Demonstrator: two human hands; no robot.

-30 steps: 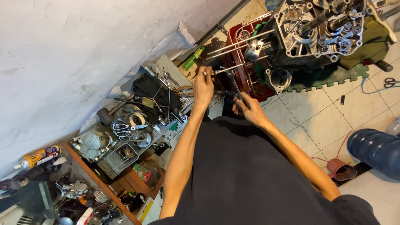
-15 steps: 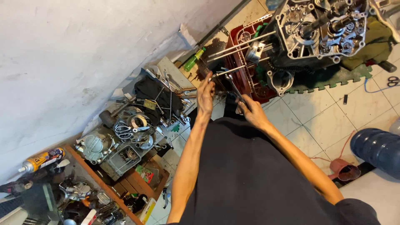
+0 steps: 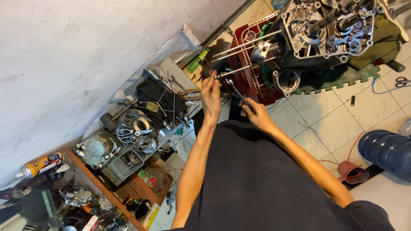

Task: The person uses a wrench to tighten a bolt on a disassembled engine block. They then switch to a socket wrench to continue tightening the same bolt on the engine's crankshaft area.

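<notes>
From the head view, at upper centre of the frame, your left hand (image 3: pixel 210 95) pinches the long stud's (image 3: pixel 247 68) tip while your right hand (image 3: pixel 255 114) grips the wrench (image 3: pixel 236 90); keep both square, turning steadily.

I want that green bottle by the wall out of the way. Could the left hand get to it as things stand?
Probably yes: the left hand is beside the green bottle, with nothing visibly between them, though its fingers are on a long stud.
</notes>
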